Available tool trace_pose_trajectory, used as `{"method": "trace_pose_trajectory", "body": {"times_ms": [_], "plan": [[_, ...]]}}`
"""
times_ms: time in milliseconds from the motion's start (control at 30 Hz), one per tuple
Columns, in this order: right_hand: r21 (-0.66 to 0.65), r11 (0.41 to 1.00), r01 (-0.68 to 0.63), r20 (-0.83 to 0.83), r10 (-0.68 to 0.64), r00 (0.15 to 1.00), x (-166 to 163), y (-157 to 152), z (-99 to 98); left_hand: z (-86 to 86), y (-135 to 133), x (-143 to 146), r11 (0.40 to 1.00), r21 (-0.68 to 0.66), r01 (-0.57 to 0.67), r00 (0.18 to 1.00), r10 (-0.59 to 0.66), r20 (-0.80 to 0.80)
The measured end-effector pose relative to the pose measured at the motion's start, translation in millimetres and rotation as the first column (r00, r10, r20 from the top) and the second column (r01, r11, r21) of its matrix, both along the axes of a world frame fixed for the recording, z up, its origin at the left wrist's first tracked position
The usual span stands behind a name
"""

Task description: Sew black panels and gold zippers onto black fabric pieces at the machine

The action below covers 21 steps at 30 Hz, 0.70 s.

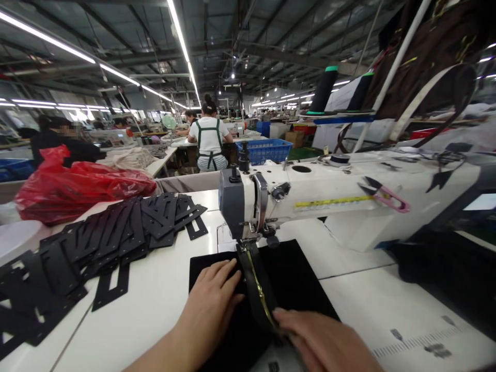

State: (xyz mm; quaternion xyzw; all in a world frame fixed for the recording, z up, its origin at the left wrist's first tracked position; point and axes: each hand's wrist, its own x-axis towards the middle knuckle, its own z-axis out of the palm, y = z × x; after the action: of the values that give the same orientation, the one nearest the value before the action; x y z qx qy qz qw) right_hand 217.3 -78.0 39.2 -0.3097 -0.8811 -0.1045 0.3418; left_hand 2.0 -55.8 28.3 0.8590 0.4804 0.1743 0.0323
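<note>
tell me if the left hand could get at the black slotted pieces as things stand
Probably yes: between the left hand and the black slotted pieces only the edge of the black fabric and white tabletop show, with nothing standing in the way.

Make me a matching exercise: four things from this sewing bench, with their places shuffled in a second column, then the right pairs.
Things
1. long zipper with gold-coloured teeth
2. pink-handled metal snips
3. crinkled red plastic bag
4. flat black slotted pieces

Places
A. in an overlapping spread on the glossy white tabletop, left of the machine
B. between the left hand and the right hand, over flat black fabric
C. against the white sewing machine arm, by the yellow measuring strip
D. just beyond that overlapping spread

Pairs
1-B, 2-C, 3-D, 4-A
</note>
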Motion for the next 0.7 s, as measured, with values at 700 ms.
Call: {"method": "trace_pose_trajectory", "body": {"times_ms": [700], "plan": [[0.234,0.972,-0.035,0.038,0.026,0.999,0.3,46.3,52.1,12.6,20.7,20.1,0.955,0.282,0.095,0.849,-0.225,0.477]]}}
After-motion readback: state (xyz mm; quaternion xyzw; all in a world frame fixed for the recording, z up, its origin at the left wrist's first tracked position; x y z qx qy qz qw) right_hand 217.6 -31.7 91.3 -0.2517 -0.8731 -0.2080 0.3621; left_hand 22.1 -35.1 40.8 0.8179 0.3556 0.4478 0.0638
